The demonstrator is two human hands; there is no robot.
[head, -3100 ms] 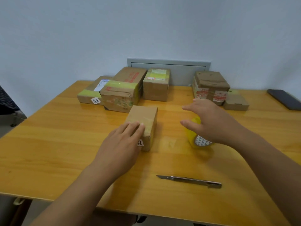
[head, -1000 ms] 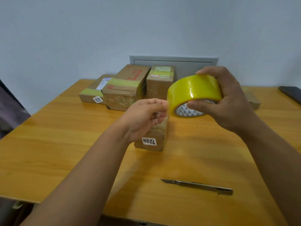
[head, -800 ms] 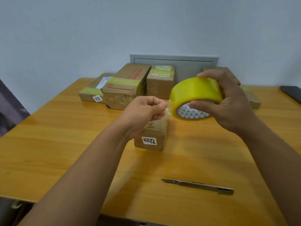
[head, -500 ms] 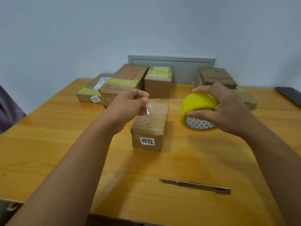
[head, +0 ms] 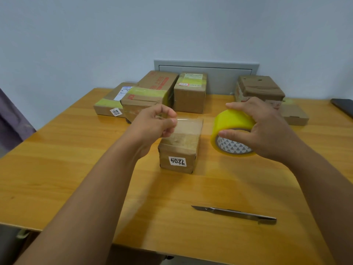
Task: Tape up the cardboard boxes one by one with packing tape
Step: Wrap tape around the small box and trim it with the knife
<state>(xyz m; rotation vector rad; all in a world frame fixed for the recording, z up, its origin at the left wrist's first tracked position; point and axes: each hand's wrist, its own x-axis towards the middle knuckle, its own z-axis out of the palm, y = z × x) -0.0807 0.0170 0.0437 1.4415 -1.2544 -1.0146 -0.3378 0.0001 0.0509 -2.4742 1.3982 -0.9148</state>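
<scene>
A person at a wooden table (head: 57,169) stretches clear packing tape across a small cardboard box (head: 179,148), labelled 1204, which sits near the middle of the tabletop. The left hand (head: 152,127) pinches the free end of the tape strip (head: 193,124) between thumb and curled fingers, above the box's left edge. The right hand (head: 261,129) grips the yellow tape roll (head: 231,131), fingers over the top and thumb on its near face, just right of the box and clear of the table. The strip spans the gap above the lid; whether it touches the cardboard cannot be told.

The film looks thin, limp and sticky, likely to fold on itself if let slack, so it is best held taut at the very tip and by the roll. The box appears light and may slide when pressed; a hold on its side walls would steady it.

Compared with half a second earlier, the hands are farther apart and more tape is drawn out. Three seconds ago the left hand lay flat on the box and the right was reaching for the roll on the table.

A utility knife (head: 235,213) lies near the front edge. Taped boxes (head: 150,92) stand at the back, and a dark phone (head: 343,107) lies far right.
</scene>
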